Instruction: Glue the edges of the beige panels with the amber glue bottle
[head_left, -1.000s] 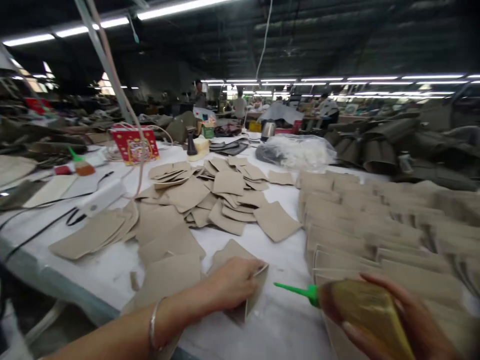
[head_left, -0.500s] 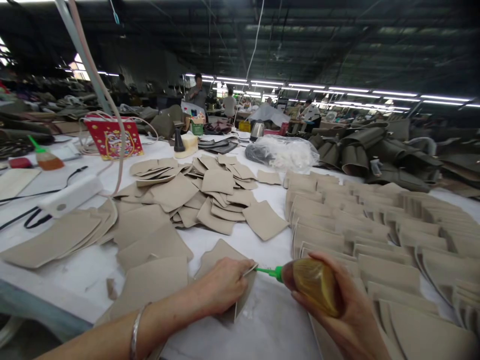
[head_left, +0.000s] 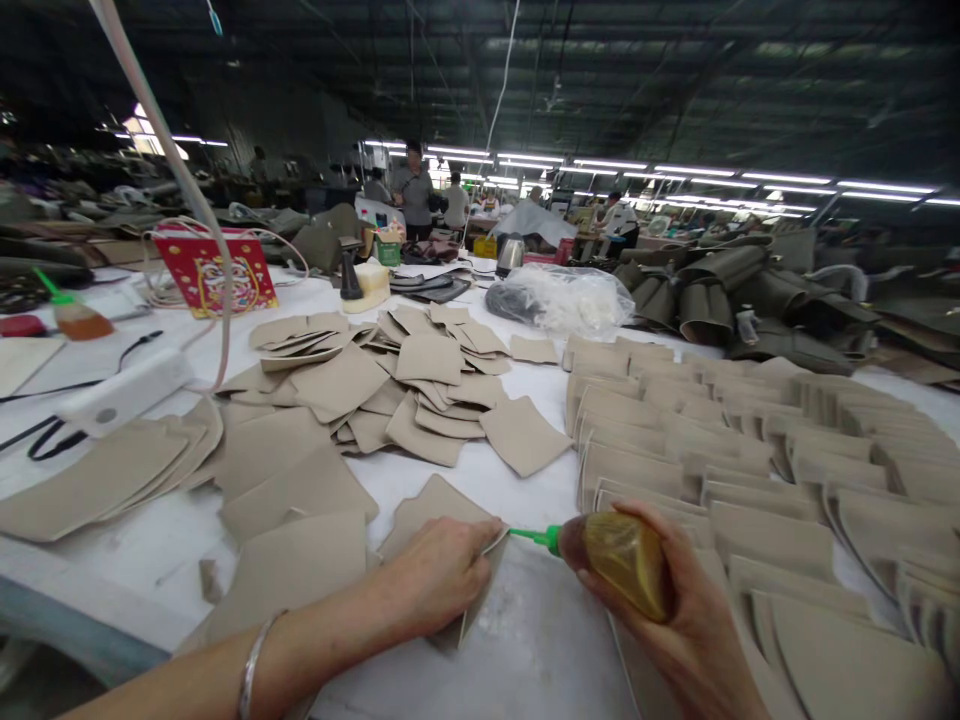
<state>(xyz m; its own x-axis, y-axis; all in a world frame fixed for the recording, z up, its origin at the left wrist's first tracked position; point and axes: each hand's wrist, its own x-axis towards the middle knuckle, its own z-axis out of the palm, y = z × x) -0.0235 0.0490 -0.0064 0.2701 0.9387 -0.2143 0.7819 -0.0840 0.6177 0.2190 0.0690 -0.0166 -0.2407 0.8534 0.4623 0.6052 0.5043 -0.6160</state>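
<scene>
My left hand [head_left: 439, 575] is closed on a folded beige fabric piece [head_left: 427, 510], pressing it against the white table [head_left: 525, 650] and lifting its upper layer at the right edge. My right hand [head_left: 675, 620] grips an amber glue bottle [head_left: 619, 560]. The bottle's green nozzle [head_left: 534, 537] points left and touches the opened edge of that piece. A silver bangle sits on my left wrist [head_left: 251, 670].
A loose heap of beige pieces [head_left: 420, 385] lies mid-table, larger pieces [head_left: 292, 480] to the left, overlapping rows of pieces [head_left: 750, 450] on the right. Farther back: a red bag [head_left: 211, 270], a second glue bottle [head_left: 75, 318], a clear plastic bag [head_left: 570, 298]. People stand in the background.
My right hand brought the glue bottle left until its nozzle met the edge of the held piece. Over the last half second it has stayed there. The camera view shifted slightly.
</scene>
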